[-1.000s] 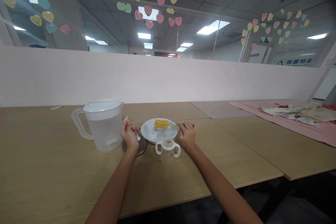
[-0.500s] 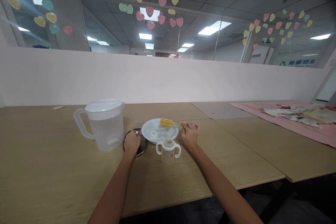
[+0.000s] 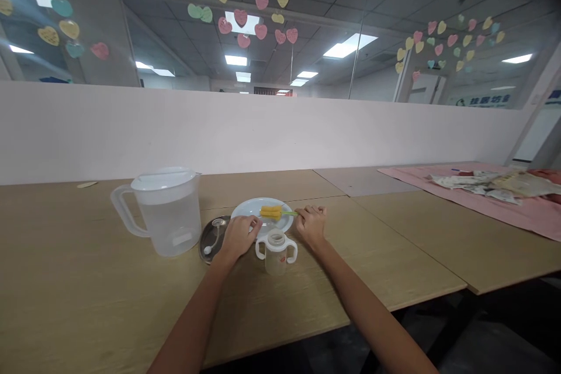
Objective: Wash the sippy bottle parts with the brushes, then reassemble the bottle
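Observation:
My left hand rests over the near left rim of the white plate, its fingers curled; what they hold, if anything, is hidden. A small white straw part lies on the round metal dish just left of that hand. My right hand sits closed at the plate's right edge, touching the green handle of the yellow sponge brush that lies across the plate. A two-handled clear baby cup stands open-topped between my hands.
A translucent lidded water pitcher stands left of the metal dish. A white partition wall runs behind the wooden table. A pink cloth with paper packets lies far right. The table's front edge drops off at lower right.
My left hand put the small straw part down on the metal dish, then moved right onto the plate's rim. The right hand stayed by the brush handle.

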Motion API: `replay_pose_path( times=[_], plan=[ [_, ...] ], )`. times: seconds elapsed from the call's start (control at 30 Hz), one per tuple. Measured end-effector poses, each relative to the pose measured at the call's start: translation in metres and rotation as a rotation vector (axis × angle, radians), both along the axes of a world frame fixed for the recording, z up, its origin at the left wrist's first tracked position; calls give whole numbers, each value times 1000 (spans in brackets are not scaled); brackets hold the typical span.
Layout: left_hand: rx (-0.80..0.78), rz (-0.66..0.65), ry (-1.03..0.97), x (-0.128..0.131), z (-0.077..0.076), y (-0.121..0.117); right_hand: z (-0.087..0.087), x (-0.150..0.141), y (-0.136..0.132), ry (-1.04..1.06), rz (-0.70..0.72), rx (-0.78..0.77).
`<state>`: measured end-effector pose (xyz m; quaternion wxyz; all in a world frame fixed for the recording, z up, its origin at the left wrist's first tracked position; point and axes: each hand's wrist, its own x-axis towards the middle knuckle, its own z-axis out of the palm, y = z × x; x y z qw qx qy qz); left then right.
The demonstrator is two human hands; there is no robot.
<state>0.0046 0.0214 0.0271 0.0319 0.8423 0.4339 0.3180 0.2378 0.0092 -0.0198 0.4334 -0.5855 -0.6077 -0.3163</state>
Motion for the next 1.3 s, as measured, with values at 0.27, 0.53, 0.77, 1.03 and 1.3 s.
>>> replay_pose_path(
  times=[0.27, 0.53, 0.77, 1.03, 1.3],
  plan=[
    [-115, -119, -489, 7, -4, -1, -1, 0, 1, -12, 27, 1],
    [-176, -178, -747, 12, 3, -8, -1, -3, -1, -15, 110, 18],
    [83, -83, -546, 10, -3, -3, -1, 0, -4, 99, 78, 134],
    [241, -97, -458, 10, -5, -4, 3, -8, -9, -59, 135, 157],
    [278, -125, -471, 8, -7, -1, 7, -4, -14, -161, 158, 212]
  ],
)
